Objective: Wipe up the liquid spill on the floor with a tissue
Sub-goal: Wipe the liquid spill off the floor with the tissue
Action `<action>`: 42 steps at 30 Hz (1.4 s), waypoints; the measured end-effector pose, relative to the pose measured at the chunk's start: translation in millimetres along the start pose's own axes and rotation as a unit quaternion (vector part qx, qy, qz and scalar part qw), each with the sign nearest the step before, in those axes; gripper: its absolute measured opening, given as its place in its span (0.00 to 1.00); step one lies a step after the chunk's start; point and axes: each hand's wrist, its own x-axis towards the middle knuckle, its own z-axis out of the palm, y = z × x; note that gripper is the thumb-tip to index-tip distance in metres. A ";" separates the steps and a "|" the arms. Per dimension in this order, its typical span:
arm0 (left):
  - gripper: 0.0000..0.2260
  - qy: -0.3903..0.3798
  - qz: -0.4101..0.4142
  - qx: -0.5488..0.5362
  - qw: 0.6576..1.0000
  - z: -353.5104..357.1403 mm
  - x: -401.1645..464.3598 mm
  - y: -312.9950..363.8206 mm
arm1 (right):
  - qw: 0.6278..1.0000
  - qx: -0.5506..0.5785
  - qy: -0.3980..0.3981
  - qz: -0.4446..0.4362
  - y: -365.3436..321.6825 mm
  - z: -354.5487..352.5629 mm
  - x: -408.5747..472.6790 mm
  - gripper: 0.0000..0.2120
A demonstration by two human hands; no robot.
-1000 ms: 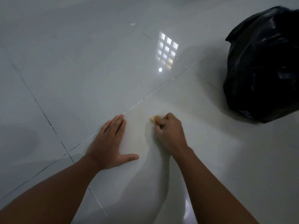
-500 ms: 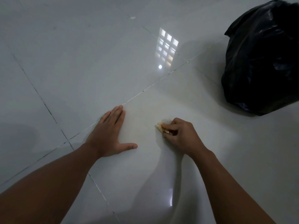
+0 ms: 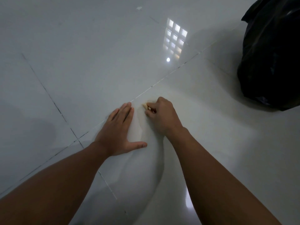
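A small wadded tissue (image 3: 146, 106) is pinched in the curled right hand (image 3: 162, 117) and pressed to the floor (image 3: 81, 54) beside a grout line. The left hand (image 3: 118, 132) is laid flat, fingers together. Soaked, the tissue is judged limp and easily torn; it is best held bunched.

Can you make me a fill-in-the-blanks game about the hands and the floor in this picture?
1. The right hand pinches a small crumpled ____.
2. The left hand lies ____ on the floor with straight fingers.
3. The big bag at the upper right is ____ in colour.
4. The tissue is pressed against the ____.

Missing words: tissue; flat; black; floor
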 end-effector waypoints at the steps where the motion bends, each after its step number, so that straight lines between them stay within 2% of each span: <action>1: 0.57 0.001 0.001 -0.002 1.000 0.2 0.5 0.0 | 1.000 -0.001 0.009 0.019 4.5 -2.8 3.5 0.10; 7: 0.58 0.001 0.001 -0.004 1.000 0.0 2.0 2.2 | 0.981 0.032 0.120 0.147 55.4 -36.9 -21.9 0.11; 11: 0.57 -0.006 0.001 0.004 1.000 -1.0 1.8 2.7 | 0.973 0.024 0.135 0.187 65.2 -43.8 -58.9 0.11; 13: 0.57 -0.007 0.004 0.007 1.000 -0.6 2.3 3.0 | 0.976 0.032 0.122 0.177 52.7 -35.5 -73.9 0.10; 16: 0.57 -0.008 0.007 0.006 1.000 0.3 2.7 3.9 | 0.992 0.037 0.048 0.108 29.7 -26.3 -92.5 0.09; 18: 0.57 -0.006 0.007 0.006 1.000 0.2 3.1 4.2 | 0.995 0.051 0.040 0.081 27.4 -30.1 -106.9 0.08; 19: 0.57 -0.006 0.008 0.005 1.000 0.0 3.4 4.2 | 0.993 0.056 0.063 0.084 32.9 -34.6 -115.7 0.08; 21: 0.56 -0.004 0.009 0.001 1.000 0.3 2.9 4.4 | 0.978 0.048 0.162 0.125 53.8 -46.8 -136.5 0.09; 23: 0.56 -0.002 0.007 0.004 1.000 -0.2 1.7 3.6 | 0.939 0.036 0.265 0.215 81.5 -61.4 -158.1 0.10; 25: 0.56 -0.002 0.007 0.004 1.000 0.1 1.1 2.9 | 0.901 0.040 0.308 0.303 102.4 -71.6 -177.1 0.10; 27: 0.56 -0.001 0.006 0.004 1.000 0.1 0.8 2.8 | 0.887 0.045 0.312 0.337 105.2 -69.1 -186.2 0.10; 31: 0.56 -0.005 0.012 0.014 1.000 -2.2 0.7 4.7 | 0.910 0.062 0.306 0.271 63.4 -34.0 -173.8 0.12; 35: 0.57 -0.014 0.012 0.015 1.000 -3.3 -0.6 3.9 | 0.959 0.113 0.209 0.154 14.2 -6.1 -151.6 0.12; 39: 0.57 -0.020 0.013 0.012 1.000 -3.4 -1.2 4.3 | 0.954 0.136 0.213 0.163 20.9 -13.0 -146.3 0.13; 42: 0.57 -0.019 0.011 0.010 1.000 -3.6 -0.9 4.0 | 0.958 0.127 0.188 0.176 27.3 -18.7 -144.0 0.13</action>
